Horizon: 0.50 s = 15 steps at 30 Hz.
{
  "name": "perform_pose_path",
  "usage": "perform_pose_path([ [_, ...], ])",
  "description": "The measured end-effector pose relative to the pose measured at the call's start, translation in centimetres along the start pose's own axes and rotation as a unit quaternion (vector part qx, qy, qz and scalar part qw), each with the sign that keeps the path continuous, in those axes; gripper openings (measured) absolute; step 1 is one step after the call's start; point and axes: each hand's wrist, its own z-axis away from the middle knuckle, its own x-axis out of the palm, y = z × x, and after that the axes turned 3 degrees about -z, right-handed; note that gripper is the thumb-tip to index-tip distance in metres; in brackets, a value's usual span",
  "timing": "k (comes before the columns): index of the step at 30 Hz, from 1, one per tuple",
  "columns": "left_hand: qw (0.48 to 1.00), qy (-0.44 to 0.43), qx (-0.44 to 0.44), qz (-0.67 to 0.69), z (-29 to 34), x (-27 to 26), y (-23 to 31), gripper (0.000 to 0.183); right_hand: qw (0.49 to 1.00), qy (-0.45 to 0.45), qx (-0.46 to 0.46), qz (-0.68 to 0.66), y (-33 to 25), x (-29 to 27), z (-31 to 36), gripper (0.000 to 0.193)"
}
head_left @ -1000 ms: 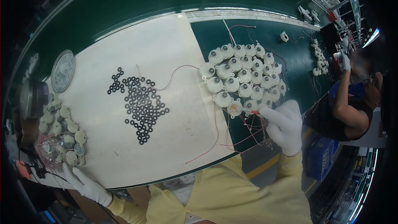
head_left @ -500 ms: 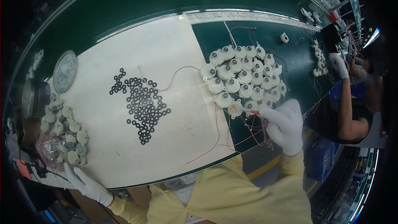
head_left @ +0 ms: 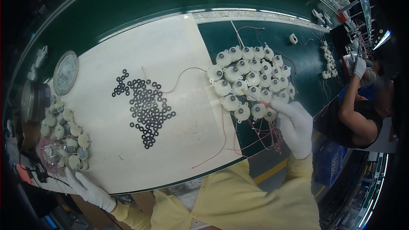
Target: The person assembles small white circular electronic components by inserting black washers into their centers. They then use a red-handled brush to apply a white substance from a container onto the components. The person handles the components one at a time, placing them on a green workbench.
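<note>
In my white-gloved right hand (head_left: 295,123) is a small brush (head_left: 266,103) with a red handle, its fingers closed round it. The brush tip points left over a cluster of round cream-white motor housings (head_left: 232,73), each with a dark shaft in its centre. Whether the bristles touch a housing, I cannot tell. My gloved left hand (head_left: 91,191) lies at the table's near left edge, fingers stretched out and holding nothing. Close to it is a pile of similar cream motors (head_left: 74,128) with pink wires.
Many small black rings (head_left: 147,104) lie scattered on the white sheet (head_left: 187,136). A round clear-bottomed dish (head_left: 66,73) and a dark round container (head_left: 36,101) stand at the left. Thin red wires trail near the front edge. At right a co-worker (head_left: 362,115) works beside more parts.
My right hand has shifted the brush up and away from a near housing to one farther back in the cluster. My left hand stays put. The co-worker's arm has moved.
</note>
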Motion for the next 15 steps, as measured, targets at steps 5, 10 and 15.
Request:
perform_pose_path([
  [5, 1.0, -0.001, -0.012, 0.008, 0.1, -0.1, 0.4, 0.039, 0.998, -0.051, 0.006, -0.038, -0.3, 0.2, -0.8, 0.038],
  [10, 0.999, 0.0, -0.029, 0.013, 0.2, -0.1, 1.4, 0.039, 0.998, -0.067, -0.002, -0.02, 0.0, 0.4, -1.1, 0.038],
  [15, 1.0, -0.004, -0.022, -0.002, 0.2, -0.1, 0.9, 0.039, 0.998, -0.068, -0.015, 0.007, 0.2, 0.7, -1.4, 0.038],
])
